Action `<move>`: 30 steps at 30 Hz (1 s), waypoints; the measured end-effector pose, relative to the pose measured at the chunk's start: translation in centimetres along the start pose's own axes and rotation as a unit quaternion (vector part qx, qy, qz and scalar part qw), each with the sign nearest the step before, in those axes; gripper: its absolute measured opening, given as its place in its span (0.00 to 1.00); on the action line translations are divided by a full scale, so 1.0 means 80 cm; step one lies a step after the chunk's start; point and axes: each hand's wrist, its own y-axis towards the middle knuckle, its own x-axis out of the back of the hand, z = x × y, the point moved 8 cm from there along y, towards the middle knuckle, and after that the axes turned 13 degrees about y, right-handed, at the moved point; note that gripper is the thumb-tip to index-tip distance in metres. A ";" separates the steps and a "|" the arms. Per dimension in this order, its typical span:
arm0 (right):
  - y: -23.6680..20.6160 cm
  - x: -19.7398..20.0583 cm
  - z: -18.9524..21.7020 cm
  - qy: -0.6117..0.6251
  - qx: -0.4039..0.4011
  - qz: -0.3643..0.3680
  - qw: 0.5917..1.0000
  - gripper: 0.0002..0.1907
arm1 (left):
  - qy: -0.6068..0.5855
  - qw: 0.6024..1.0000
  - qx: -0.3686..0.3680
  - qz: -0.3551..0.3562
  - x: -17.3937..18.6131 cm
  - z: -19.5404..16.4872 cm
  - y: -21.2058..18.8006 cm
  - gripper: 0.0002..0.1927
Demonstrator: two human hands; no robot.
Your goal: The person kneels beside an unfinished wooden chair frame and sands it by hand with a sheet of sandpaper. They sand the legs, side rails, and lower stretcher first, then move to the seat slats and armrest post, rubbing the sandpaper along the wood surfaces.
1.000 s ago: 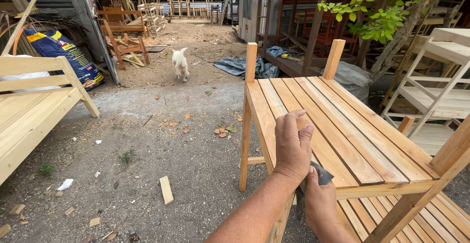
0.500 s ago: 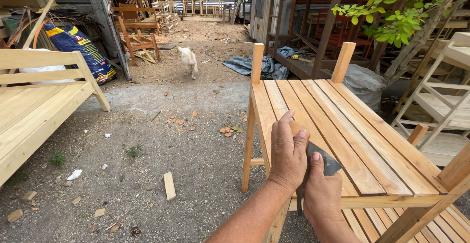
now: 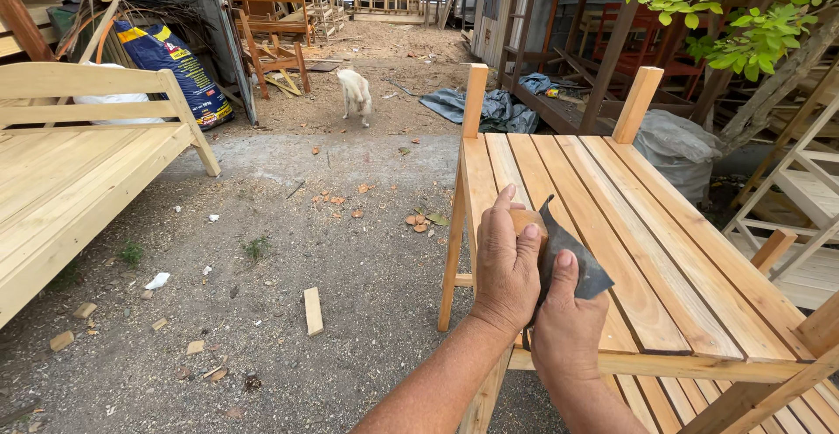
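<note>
Both hands have slid farther up the slats since the previous frame: the left hand (image 3: 505,263) clenches a small wooden block (image 3: 528,221) wrapped in dark sandpaper (image 3: 570,263), while the right hand (image 3: 566,333) pinches the sheet's loose tail, at lower centre of the frame on the slatted wooden bench (image 3: 664,250). Sanding here looks best done with the block kept flat, strokes running along the grain, the paper held taut. A white dog (image 3: 356,93) stands in the sawdust yard at upper centre.

Dark grey sandpaper sheet (image 3: 572,263), folded around small wooden block (image 3: 527,221), gripped beneath fingers, lying against slatted wooden frame (image 3: 612,215).
</note>
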 end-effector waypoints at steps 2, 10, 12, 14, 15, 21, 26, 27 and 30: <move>-0.009 0.004 0.000 -0.056 0.017 -0.004 0.998 0.17 | 0.022 1.000 -0.007 -0.011 0.002 -0.002 0.002 0.27; -0.008 0.020 -0.033 0.001 -0.069 -0.019 0.997 0.20 | 0.023 1.000 -0.006 -0.008 0.002 0.002 0.001 0.27; -0.006 0.021 -0.029 -0.017 -0.037 -0.006 0.999 0.19 | 0.017 1.000 0.000 -0.004 0.000 0.004 0.002 0.27; -0.009 0.020 -0.024 -0.044 -0.004 0.004 0.999 0.18 | 0.022 1.000 0.006 -0.003 -0.001 0.005 0.002 0.27; -0.009 0.022 -0.024 -0.106 -0.006 -0.004 0.994 0.18 | 0.024 1.000 0.005 -0.003 -0.001 0.004 0.003 0.27; 0.000 0.012 -0.025 -0.018 -0.073 -0.026 0.997 0.19 | 0.029 1.000 -0.001 -0.004 0.002 0.001 0.001 0.27; 0.000 0.008 -0.017 -0.051 -0.043 -0.016 0.998 0.21 | 0.023 1.000 0.017 0.001 0.000 0.005 0.002 0.28; -0.003 0.009 -0.015 -0.077 -0.026 -0.011 0.997 0.20 | 0.026 1.000 0.016 -0.002 0.000 0.005 0.003 0.28; -0.003 0.014 -0.023 -0.096 -0.034 -0.021 0.995 0.18 | 0.035 0.999 0.002 -0.010 0.003 0.002 0.002 0.28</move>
